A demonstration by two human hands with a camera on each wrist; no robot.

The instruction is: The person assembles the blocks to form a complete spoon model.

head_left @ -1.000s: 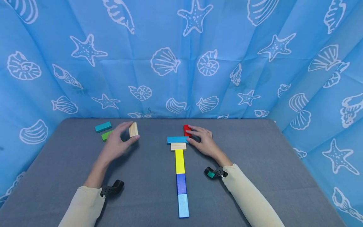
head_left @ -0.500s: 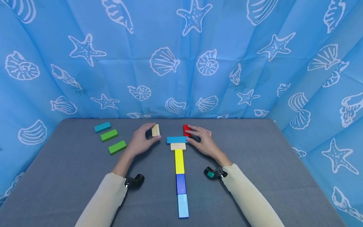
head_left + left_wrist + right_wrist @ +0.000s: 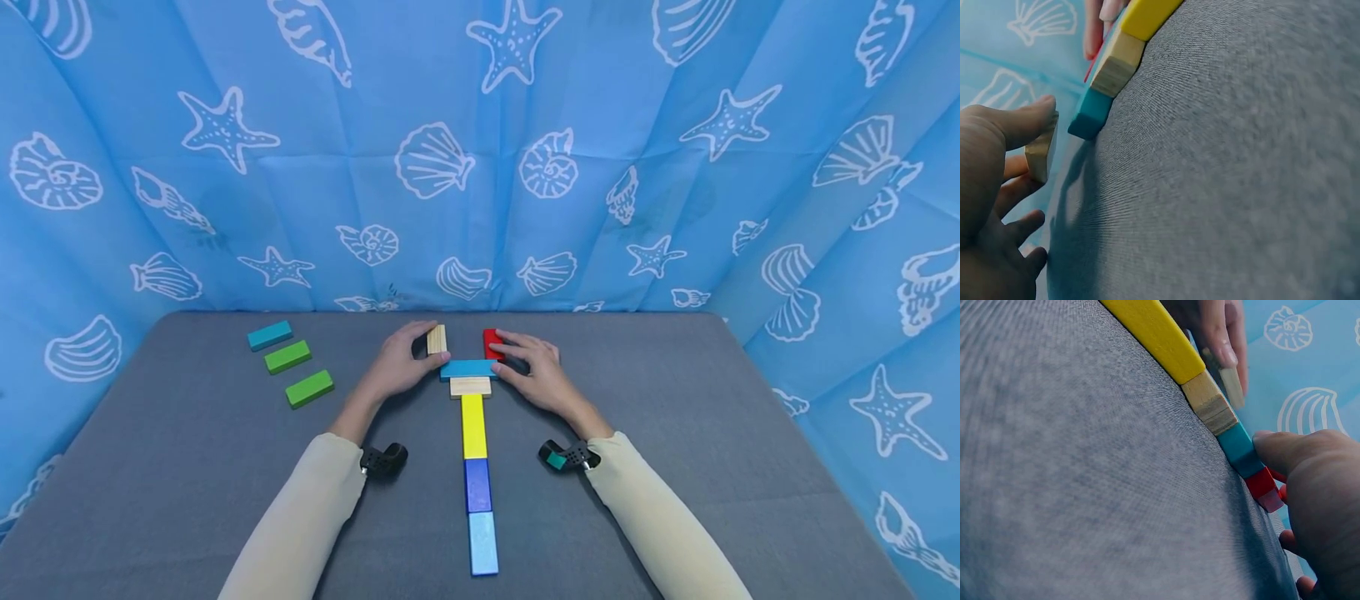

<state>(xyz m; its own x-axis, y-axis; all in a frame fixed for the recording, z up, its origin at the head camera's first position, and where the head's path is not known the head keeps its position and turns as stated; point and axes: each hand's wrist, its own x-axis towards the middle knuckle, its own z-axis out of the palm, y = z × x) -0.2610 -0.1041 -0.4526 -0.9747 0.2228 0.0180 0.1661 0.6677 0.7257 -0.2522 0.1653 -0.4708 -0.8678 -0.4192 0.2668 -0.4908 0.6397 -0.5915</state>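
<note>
My left hand (image 3: 400, 367) pinches a plain wooden block (image 3: 437, 340) between thumb and fingers. That block is close by the left end of a turquoise-blue block (image 3: 468, 369), and the left wrist view shows it above the cloth. At the other end of the blue block, my right hand (image 3: 542, 375) rests with its thumb on the blue block and its fingers over a red block (image 3: 492, 340). From the blue block a line runs toward me: a wooden block (image 3: 470, 387), a yellow block (image 3: 473, 426), a dark blue block (image 3: 477, 485) and a light blue block (image 3: 483, 542).
On the left of the grey cloth-covered table (image 3: 637, 517) lie a teal block (image 3: 270, 335) and two green blocks, one farther back (image 3: 287, 357) and one nearer (image 3: 309, 388). A blue curtain (image 3: 322, 192) with seashell prints hangs behind the table.
My left hand has carried the wooden block rightward, from near the green blocks to the blue block's left end. The right hand has stayed in place.
</note>
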